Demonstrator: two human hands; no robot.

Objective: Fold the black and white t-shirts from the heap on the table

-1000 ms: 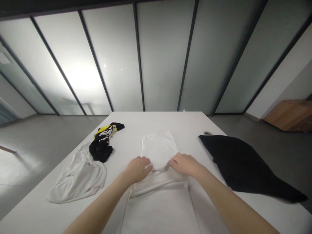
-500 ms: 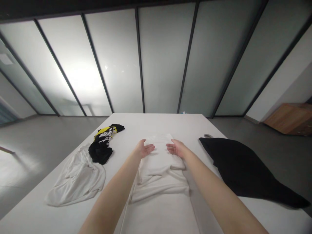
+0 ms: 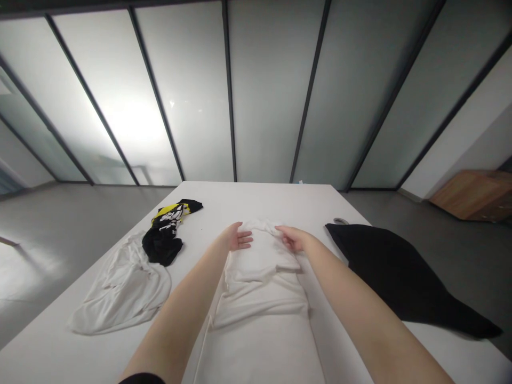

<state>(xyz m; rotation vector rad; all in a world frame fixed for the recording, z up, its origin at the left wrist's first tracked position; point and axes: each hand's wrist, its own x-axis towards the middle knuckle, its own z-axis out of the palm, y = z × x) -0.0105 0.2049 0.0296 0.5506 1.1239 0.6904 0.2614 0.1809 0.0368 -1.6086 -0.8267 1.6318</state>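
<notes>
A partly folded white garment lies lengthwise on the white table in front of me, with crosswise folds in its middle and a smooth near part. At its far left edge is my left hand, palm facing inward, thumb up and fingers stretched out against the cloth. Opposite it, my right hand has its fingers curled at the far right edge, closed on the cloth. Between the two hands the far edge is bunched into small wrinkles.
A crumpled white cloth and a black shirt with yellow and white print lie on the left of the table. A black cloth covers the right side, beside a grey roll of tape. Frosted glass panels stand behind.
The far edge of the white garment has gone from flat to bunched. My right fingers have curled in on the cloth, while my left hand stays at the left edge.
</notes>
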